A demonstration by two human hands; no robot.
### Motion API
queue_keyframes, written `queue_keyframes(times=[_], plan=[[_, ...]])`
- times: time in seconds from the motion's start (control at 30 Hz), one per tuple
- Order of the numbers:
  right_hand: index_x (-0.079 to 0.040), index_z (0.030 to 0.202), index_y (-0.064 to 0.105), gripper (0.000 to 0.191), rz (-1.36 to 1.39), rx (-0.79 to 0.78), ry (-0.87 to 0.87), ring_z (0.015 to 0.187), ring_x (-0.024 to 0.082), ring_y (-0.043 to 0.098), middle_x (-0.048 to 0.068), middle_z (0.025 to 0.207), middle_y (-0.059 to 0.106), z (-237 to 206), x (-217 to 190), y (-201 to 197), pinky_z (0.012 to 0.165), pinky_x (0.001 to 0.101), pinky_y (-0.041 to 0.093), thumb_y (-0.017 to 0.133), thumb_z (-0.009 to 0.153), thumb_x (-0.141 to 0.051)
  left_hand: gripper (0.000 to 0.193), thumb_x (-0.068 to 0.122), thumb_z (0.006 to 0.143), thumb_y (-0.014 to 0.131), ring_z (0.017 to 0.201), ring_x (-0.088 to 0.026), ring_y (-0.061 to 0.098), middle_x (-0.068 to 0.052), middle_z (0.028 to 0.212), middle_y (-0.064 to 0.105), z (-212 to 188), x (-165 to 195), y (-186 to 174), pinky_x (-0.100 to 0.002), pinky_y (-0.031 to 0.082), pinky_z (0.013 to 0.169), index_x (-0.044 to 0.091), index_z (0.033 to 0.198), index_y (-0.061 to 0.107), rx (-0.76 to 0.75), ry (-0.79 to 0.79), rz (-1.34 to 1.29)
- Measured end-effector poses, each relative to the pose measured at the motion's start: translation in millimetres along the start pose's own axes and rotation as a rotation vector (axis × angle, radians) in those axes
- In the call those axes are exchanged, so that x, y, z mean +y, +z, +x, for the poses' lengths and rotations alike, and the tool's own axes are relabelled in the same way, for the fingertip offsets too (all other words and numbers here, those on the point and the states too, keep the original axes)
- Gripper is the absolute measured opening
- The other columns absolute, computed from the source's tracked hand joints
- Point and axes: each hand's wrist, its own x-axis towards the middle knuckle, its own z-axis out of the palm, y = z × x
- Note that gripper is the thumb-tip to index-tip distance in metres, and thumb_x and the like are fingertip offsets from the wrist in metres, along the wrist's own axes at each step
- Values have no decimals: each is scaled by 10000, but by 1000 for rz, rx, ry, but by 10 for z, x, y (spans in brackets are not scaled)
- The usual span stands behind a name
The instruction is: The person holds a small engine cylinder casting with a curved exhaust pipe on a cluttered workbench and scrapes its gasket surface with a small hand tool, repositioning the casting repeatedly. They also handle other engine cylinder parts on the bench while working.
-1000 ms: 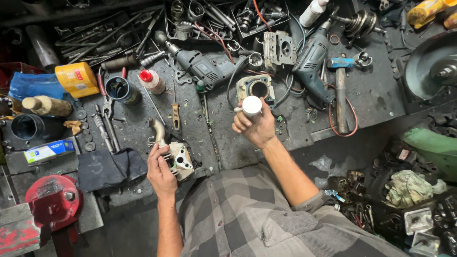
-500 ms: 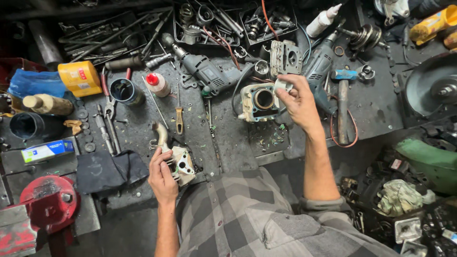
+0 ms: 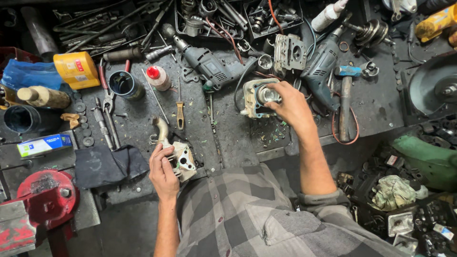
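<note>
The dark, oily metal workbench (image 3: 143, 123) is covered with tools and engine parts, and small green chips lie on it. At the back there are two grey electric drills (image 3: 212, 66), a black tray of loose metal pieces (image 3: 209, 21) and a white squeeze bottle (image 3: 328, 15). On the left side I see a yellow plastic can (image 3: 76, 70), a small white bottle with a red cap (image 3: 157, 77), a dark round cup (image 3: 123, 84) and a red bench vise (image 3: 45, 195) at the corner. A hammer with a blue head and wooden handle (image 3: 345, 100) lies on the right, near a round grey disc (image 3: 435, 85). The floor at the right is full of scrap parts and rags.

The person wears a grey checked shirt. The left hand (image 3: 163, 172) is closed around a pale finned metal engine part with a curved pipe (image 3: 183, 159), which stands at the front edge of the bench. The right hand (image 3: 290, 107) reaches forward, its fingers bent, and holds a round shiny metal piece (image 3: 269, 93) at the hole of a pale square metal cylinder block (image 3: 252, 102). This block lies in the middle of the bench, just in front of the drills.
</note>
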Motion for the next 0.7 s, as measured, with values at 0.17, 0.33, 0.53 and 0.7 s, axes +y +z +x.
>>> queue_keyframes(times=[0.17,0.33,0.53,0.7], plan=[[-88,1259,678,542,-43,-1,-14,1061,379,658,132,1169,666,45,19,12,882,456,510,862,755,-158,256,58,1072,428,1365,-350,575,-131,1197,712,5,7,-6,-446,435,1140,0,1141,668,-4,5,2],[-136,1319,656,606,-131,-33,27,1142,360,629,96,1252,636,54,-29,3,929,473,510,873,756,-198,258,61,1074,428,1363,-349,576,-131,1198,708,7,9,-2,-447,433,1142,4,1141,671,-3,9,14],[-67,1563,326,1252,-177,90,-28,1278,440,487,191,1557,379,15,-105,-109,1038,506,459,984,531,-333,260,67,1075,428,1362,-348,576,-124,1202,710,5,9,9,-444,434,1142,9,1140,673,-1,6,11],[-70,1565,312,1270,-230,87,-27,1293,469,462,230,1570,343,26,-66,-165,1034,508,439,1001,526,-314,260,66,1078,428,1365,-348,573,-122,1206,708,5,6,2,-443,433,1138,9,1142,674,-10,6,22]])
